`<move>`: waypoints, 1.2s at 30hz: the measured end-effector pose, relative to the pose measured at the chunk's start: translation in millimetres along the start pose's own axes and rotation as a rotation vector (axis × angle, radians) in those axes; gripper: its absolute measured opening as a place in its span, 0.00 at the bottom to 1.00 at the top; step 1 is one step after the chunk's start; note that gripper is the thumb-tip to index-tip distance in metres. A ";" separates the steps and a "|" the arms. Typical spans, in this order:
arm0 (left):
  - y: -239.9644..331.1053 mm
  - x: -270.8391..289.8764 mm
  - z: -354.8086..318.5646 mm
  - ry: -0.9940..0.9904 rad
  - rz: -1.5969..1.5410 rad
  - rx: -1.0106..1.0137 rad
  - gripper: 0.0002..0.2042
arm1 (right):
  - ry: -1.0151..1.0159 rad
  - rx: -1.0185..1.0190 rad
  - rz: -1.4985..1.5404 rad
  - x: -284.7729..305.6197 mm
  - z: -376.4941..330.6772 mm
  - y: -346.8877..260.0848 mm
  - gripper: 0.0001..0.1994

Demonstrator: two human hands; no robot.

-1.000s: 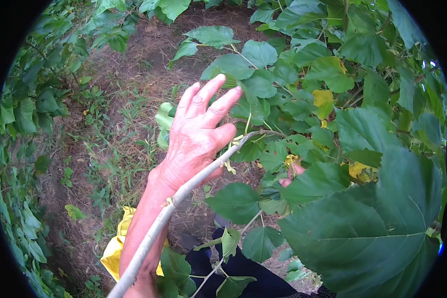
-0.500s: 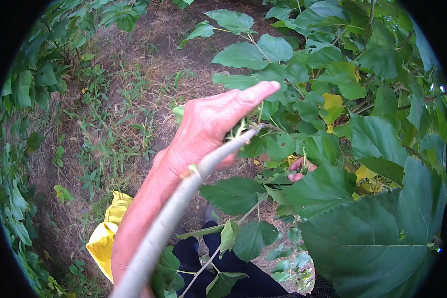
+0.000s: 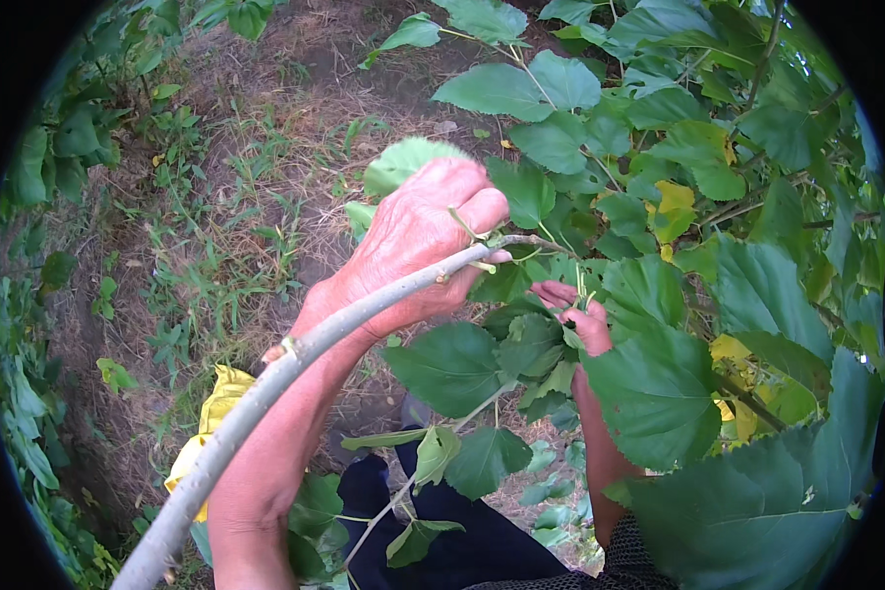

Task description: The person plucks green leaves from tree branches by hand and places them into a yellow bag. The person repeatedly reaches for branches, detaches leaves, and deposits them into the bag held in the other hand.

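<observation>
A bare grey branch crosses the view from the lower left and bends right at its thin upper end. Just behind that end my left hand is closed, thumb folded in, and a light green leaf pokes out beyond its knuckles. Cut or stripped leaf stalks stick out of the branch beside the thumb. To the right, my right hand has its fingers curled around a bunch of leaves, whose pale stalks rise above the fingers. A broad leaf partly covers this hand's wrist.
Dense leafy branches fill the right side, with a few yellow leaves. One large leaf hangs close at the lower right. A leafy thin shoot runs before my dark trousers. Left lie a yellow bag-like thing and grassy soil.
My left thumb, stretched out before, is folded down now. The branch has swung left and lower. My right hand has come up and left, showing more from behind the leaves.
</observation>
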State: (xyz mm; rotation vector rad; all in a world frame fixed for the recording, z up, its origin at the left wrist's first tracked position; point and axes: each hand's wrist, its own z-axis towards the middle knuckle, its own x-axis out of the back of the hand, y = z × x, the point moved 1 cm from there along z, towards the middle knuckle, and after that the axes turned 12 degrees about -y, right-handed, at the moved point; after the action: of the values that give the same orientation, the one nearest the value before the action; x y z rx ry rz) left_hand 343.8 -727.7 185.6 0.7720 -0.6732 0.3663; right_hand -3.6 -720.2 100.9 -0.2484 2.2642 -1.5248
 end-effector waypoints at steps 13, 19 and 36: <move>-7.7 -57.8 -44.6 -0.059 -0.326 0.459 0.15 | 0.120 0.075 0.553 -25.0 68.1 55.8 0.17; 62.3 -18.1 4.0 0.312 -1.196 0.459 0.31 | 0.149 0.065 0.487 -10.1 50.2 38.4 0.17; 42.6 -34.0 -62.5 0.467 -0.891 0.700 0.04 | 0.243 -0.153 -1.216 8.7 37.9 -83.3 0.15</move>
State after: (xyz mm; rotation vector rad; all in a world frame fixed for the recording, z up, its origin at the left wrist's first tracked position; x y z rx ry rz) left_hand 322.4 -655.1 151.8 1.4954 0.3009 -0.0654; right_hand -1.7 -788.0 163.1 -1.8226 2.5102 -1.9071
